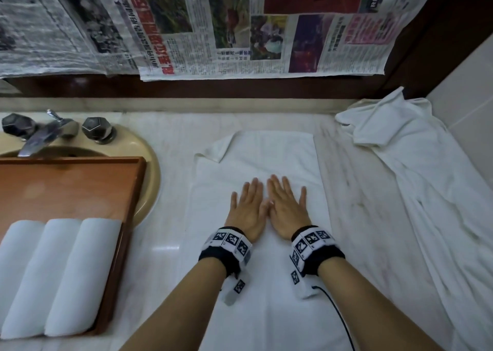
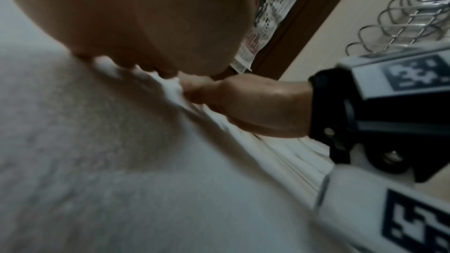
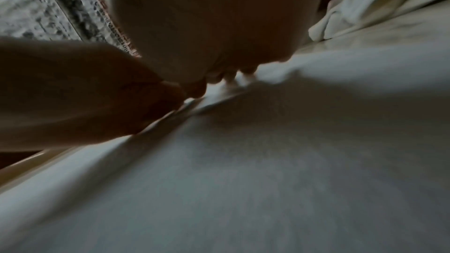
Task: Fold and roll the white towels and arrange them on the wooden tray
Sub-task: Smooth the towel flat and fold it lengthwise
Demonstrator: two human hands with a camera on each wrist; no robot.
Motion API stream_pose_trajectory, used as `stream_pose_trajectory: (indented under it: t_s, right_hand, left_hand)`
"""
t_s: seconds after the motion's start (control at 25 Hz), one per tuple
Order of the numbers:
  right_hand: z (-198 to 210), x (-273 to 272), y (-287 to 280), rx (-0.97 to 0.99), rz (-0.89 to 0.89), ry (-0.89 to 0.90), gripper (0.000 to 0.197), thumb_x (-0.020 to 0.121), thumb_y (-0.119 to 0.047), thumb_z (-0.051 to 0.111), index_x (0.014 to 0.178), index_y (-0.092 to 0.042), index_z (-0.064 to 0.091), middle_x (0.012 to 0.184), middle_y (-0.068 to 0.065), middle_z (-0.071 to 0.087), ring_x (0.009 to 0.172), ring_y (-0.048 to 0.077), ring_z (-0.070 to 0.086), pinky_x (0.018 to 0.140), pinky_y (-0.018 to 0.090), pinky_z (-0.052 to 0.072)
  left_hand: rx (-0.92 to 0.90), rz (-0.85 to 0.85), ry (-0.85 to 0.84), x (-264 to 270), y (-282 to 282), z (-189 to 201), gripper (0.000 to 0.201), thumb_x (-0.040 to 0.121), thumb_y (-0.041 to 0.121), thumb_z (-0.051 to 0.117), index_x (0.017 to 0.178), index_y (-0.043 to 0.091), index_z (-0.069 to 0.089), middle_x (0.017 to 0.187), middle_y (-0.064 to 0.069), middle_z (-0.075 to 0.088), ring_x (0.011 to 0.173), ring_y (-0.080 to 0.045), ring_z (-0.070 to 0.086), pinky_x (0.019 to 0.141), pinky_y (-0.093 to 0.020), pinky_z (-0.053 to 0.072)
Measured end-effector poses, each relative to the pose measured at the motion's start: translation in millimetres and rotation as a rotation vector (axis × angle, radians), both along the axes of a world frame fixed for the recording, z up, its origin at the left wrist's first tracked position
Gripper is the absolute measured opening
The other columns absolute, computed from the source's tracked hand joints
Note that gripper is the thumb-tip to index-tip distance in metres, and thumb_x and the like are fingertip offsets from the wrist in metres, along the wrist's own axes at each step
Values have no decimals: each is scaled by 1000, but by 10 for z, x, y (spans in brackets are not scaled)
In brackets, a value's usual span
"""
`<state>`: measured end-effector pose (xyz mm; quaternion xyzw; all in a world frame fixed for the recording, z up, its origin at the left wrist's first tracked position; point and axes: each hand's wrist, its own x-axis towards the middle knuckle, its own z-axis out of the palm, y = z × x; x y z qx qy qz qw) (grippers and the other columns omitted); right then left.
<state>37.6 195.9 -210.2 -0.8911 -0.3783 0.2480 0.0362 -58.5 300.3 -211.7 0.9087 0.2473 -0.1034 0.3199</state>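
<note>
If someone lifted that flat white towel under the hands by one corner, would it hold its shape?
Probably not. The flat white towel looks floppy: its far left corner is already flipped over. It likely bunches when pushed, like the crumpled white towel nearby. The rolled white towels on the wooden tray might roll if nudged.

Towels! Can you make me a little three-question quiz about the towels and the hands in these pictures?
1. True or false: both hands lie flat on the folded towel.
2. How many rolled towels sit on the wooden tray?
3. Where is the crumpled towel? A) in the sink B) on the tray C) on the counter, right of the hands

Key:
1. True: the left hand and the right hand press it side by side, fingers straight.
2. Three.
3. C.
</note>
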Motion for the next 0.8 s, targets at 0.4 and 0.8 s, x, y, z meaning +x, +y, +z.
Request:
stream_pose_trajectory:
  t_s: [0.4, 0.8]
  right_hand:
    - [-23, 539, 436, 41, -111, 66, 59, 105, -29, 22, 154, -22, -9, 160, -7, -22, 146, 14, -22, 116, 54, -13]
    - [50, 676, 755, 52, -115, 44, 72, 95, -17, 42, 155, -21, 3, 161, -5, -17, 147, 15, -18, 111, 62, -15]
  left_hand:
    - [-90, -91, -63, 509, 245, 10, 57, 104, 42, 10, 155, 17, 2, 162, 2, -7, 148, -10, -11, 116, -29, -13]
    - [-108, 49, -90, 772, 789, 94, 56, 105, 39, 13, 156, 14, 8, 163, -1, -3, 149, -16, -8, 118, -35, -8]
